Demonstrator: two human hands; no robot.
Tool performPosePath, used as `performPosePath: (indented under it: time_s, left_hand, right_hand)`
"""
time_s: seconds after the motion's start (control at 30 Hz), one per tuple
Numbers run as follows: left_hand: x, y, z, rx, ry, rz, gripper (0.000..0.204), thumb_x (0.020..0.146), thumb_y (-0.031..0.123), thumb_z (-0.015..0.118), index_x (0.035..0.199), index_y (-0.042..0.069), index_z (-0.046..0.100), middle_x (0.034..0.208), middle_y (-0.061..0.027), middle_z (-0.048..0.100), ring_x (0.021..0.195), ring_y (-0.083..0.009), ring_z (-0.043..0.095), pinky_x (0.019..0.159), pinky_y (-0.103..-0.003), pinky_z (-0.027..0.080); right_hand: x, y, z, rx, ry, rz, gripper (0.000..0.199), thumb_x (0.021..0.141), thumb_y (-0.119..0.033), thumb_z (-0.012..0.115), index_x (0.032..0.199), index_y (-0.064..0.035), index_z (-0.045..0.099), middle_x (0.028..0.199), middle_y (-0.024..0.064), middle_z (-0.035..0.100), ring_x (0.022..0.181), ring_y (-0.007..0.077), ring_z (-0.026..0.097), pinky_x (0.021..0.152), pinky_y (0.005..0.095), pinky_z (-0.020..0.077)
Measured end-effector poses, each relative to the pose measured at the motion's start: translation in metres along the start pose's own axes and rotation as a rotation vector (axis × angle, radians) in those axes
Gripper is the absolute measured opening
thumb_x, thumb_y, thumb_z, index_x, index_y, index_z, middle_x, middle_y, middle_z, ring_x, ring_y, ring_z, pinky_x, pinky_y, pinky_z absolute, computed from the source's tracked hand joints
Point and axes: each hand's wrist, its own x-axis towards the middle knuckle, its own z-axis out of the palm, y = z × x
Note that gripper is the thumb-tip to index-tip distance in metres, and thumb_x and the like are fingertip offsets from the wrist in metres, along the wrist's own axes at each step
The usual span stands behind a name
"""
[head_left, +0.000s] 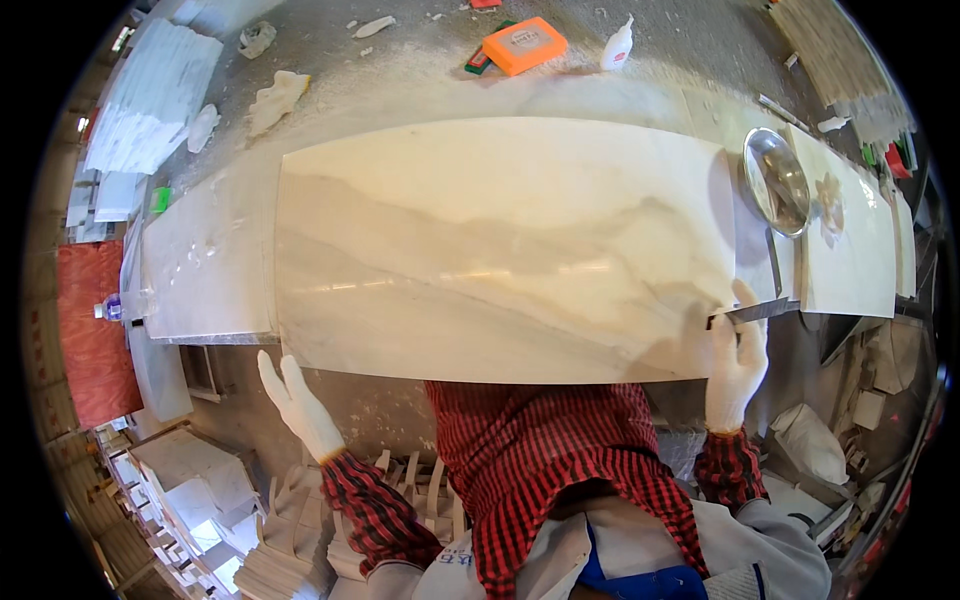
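Note:
A large polished cream stone slab [500, 250] with grey-brown veins lies across the workbench in front of me. My left hand [302, 408], in a white glove, is at the slab's near left corner. Its fingers are stretched out and it holds nothing; whether the fingertips touch the edge I cannot tell. At the near right corner my right hand [736, 375], gloved in white too, grips a thin dark flat strip [765, 311], perhaps a scraper blade. The strip passes between the fingers, and the glove hides part of it.
Right of the slab, a shiny metal bowl [776, 182] stands beside a stained pale panel [848, 225]. At the back are an orange box [524, 46] and a white squeeze bottle [617, 46]. Another pale panel [210, 260] adjoins on the left. Stacked pale strips [290, 540] stand below left.

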Motion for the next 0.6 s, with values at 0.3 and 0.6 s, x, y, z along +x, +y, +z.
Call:
performPosePath:
  time_s: [0.3, 0.6]
  left_hand:
    - [0.026, -0.008, 0.017, -0.242, -0.127, -0.097, 0.06, 0.107, 0.034, 0.055, 0.153, -0.003, 0.045, 0.158, -0.013, 0.047, 0.146, -0.024, 0.041, 0.121, -0.037, 0.03]
    - [-0.021, -0.028, -0.017, -0.175, -0.109, -0.159, 0.06, 0.109, 0.033, 0.05, 0.153, -0.006, 0.043, 0.16, -0.0155, 0.045, 0.147, -0.0249, 0.041, 0.121, -0.037, 0.031]
  right_hand:
    - [-0.01, -0.004, -0.009, 0.124, -0.079, 0.283, 0.022, 0.099, -0.011, 0.061, 0.111, 0.0064, 0.068, 0.138, 0.0101, 0.06, 0.11, 0.0153, 0.056, 0.095, 0.0294, 0.0436]
    - [-0.016, 0.006, -0.018, 0.166, -0.02, 0.314, 0.019, 0.099, -0.013, 0.062, 0.099, 0.0058, 0.067, 0.122, 0.0064, 0.064, 0.099, 0.0115, 0.055, 0.085, 0.0271, 0.0438]
